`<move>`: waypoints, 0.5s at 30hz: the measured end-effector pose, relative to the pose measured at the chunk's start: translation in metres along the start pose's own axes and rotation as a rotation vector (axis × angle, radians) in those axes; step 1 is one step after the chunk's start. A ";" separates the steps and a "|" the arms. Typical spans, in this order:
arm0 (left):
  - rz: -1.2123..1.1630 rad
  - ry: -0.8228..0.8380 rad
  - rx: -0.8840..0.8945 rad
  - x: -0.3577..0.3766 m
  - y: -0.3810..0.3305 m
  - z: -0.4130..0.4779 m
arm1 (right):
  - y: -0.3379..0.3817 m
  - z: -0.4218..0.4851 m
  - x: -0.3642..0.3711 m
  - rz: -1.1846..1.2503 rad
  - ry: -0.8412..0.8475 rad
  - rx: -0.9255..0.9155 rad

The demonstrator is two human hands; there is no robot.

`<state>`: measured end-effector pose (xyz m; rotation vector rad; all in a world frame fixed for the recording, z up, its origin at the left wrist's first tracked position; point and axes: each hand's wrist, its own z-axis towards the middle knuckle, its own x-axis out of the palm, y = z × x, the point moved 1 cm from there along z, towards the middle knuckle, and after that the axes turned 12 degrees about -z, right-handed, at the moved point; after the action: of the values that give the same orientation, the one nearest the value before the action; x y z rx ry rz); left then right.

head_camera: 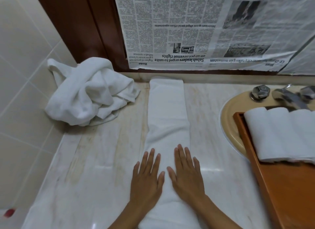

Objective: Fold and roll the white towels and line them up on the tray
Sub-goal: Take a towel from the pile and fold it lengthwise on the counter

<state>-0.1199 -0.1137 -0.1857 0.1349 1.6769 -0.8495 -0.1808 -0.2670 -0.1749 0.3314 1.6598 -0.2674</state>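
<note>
Both hands lay flat and released, fingers straight and slightly spread, palms pressed on the near end of a long folded towel [167, 112]; the left hand [146, 179] covered its left edge, its outer fingers lying over onto the marble counter [95, 160], and the right hand [186, 176] sat just beside it on the towel's right half, the thumbs close but apart. The towel ran as a narrow white strip straight ahead of the fingertips, its far end reaching the back of the counter below a sheet of newspaper [187, 32] hung upside down. Ahead and to the left of the left hand, well apart from it, a crumpled heap of white towels [87, 94] sat in the corner against the tiled wall [22, 75]. To the right of the right hand stood a wooden tray [276, 186], resting partly over the beige sink basin [228, 119]; on its far part lay three rolled towels [279, 135] side by side, touching one another. Beyond them were the chrome taps [260, 92]. Far to the left of the left wrist, at the counter's edge, was a small red blur, too unclear to tell
</note>
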 end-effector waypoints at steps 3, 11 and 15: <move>-0.021 -0.007 0.001 -0.003 -0.002 0.030 | -0.008 0.029 -0.006 0.005 0.023 -0.022; 0.025 0.157 -0.006 -0.022 -0.012 0.100 | 0.001 0.078 -0.035 -0.075 0.162 0.176; -0.012 0.082 0.018 -0.017 -0.017 0.055 | 0.015 0.024 -0.022 0.029 -0.060 0.109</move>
<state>-0.0789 -0.1529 -0.1653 0.1741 1.7488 -0.8788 -0.1512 -0.2634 -0.1555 0.4251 1.5834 -0.3443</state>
